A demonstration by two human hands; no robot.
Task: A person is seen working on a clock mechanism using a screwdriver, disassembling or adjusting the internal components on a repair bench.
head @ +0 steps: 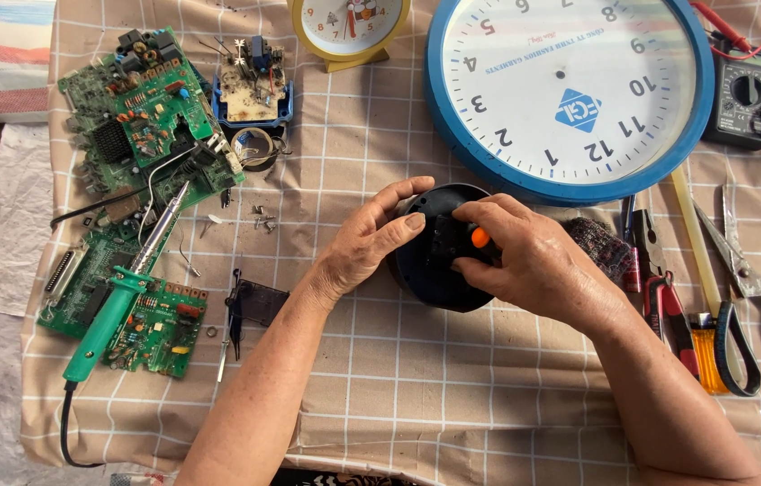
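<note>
Head view: my left hand (371, 238) cups the round black clock body (434, 270) at mid-counter (489, 396) to steady it, while my right hand (534, 261) pinches its small orange knob (480, 238); pliers (664, 297) lie near.

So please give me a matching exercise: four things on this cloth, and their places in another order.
Things:
1. green-handled soldering iron
2. large blue-rimmed round wall clock
3. black multimeter with red leads
4. small black round clock body

Places:
A. far right corner
B. between both hands
C. on the green circuit boards, left
D. top centre, face up

Pairs: 1-C, 2-D, 3-A, 4-B
</note>
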